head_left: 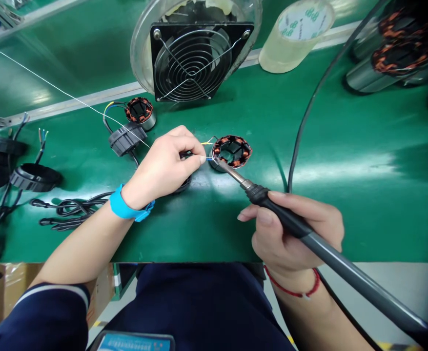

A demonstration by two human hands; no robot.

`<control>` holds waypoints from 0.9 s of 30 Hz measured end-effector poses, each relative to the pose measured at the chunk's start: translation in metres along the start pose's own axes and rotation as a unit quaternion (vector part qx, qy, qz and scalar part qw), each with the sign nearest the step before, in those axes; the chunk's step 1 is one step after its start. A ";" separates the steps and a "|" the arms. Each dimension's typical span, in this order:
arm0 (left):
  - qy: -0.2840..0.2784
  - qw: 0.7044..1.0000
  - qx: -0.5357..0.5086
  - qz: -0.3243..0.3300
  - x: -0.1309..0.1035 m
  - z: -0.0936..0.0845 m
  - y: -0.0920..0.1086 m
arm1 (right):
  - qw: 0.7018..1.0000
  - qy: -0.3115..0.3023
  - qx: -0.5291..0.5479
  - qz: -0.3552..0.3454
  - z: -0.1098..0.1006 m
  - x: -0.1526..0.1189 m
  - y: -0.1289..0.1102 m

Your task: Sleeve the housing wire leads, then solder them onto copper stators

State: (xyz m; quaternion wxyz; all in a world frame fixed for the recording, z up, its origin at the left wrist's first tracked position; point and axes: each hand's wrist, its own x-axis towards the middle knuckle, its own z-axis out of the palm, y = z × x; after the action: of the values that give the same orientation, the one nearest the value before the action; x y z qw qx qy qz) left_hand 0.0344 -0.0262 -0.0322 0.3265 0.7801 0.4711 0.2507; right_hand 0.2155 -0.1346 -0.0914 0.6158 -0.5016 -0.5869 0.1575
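- Closest to us: our right hand [294, 229] has the soldering iron [319, 248] gripped pen-style, tip up at the stator's near-left edge. Can't quite tell if it's actually touching the wire.
- Our left hand [172, 158] is pinching a blue wire [210, 158] just beside that tip, and a thin pale strand [65, 92] seems to run to it too.
- Risky bit, we reckon: those fingertips are super close to hot metal, so one slip could mean a burn. Let the tip wander and it could scorch the windings or insulation; a wobbly pinch could spoil the joint.
- The stator [243, 157] sits on the green tabletop [345, 170], just past our fingers: dark ring, coppery coils all round, open middle, yellow lead on its left.
- Further back: a second stator [140, 113], then a grilled fan [192, 68].
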 end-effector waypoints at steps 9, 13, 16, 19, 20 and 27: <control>-0.001 1.000 0.005 -0.012 0.000 0.001 0.002 | 1.000 -0.006 0.004 0.010 0.002 0.001 -0.004; 0.000 1.000 0.001 -0.019 -0.001 0.001 0.002 | 1.000 -0.009 -0.013 0.022 0.002 0.001 -0.005; 0.003 1.000 -0.001 -0.023 -0.001 0.001 0.001 | 0.999 -0.003 -0.019 0.031 0.002 0.000 -0.006; 0.007 1.000 -0.002 -0.022 -0.001 0.002 0.001 | 0.999 -0.002 -0.016 0.034 0.002 0.000 -0.006; 0.008 1.000 -0.003 -0.022 -0.001 0.002 0.001 | 0.999 -0.004 -0.014 0.033 0.002 0.000 -0.006; 0.008 1.000 -0.004 -0.020 0.000 0.002 0.001 | 0.999 0.001 0.031 -0.014 0.006 0.007 -0.003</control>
State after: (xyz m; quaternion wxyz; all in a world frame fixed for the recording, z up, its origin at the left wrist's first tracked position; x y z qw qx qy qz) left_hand 0.0363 -0.0274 -0.0324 0.3307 0.7673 0.4882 0.2522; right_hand 0.2112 -0.1282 -0.0862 0.6338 -0.4741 -0.5881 0.1661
